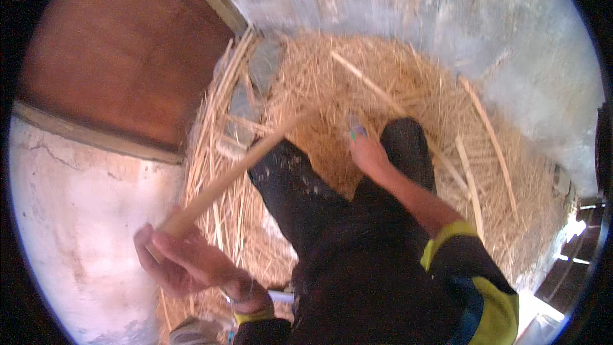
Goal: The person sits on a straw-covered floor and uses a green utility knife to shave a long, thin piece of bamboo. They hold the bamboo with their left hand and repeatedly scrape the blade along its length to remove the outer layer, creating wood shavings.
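My left hand, at the lower left, is wrapped round the near end of a long pale wooden stick. The stick slants up and away to the right, and its far end blurs over the heap between my knees. My right hand is closed just inside my right knee, near that far end but apart from it. A small greyish thing with a green part shows at its fingers, too blurred to name.
Thin pale shavings cover the floor around my legs. Several sticks, one of them a long stick, lie at the right. Long thin strips are piled at the left beside a brown door panel. A wall stands ahead.
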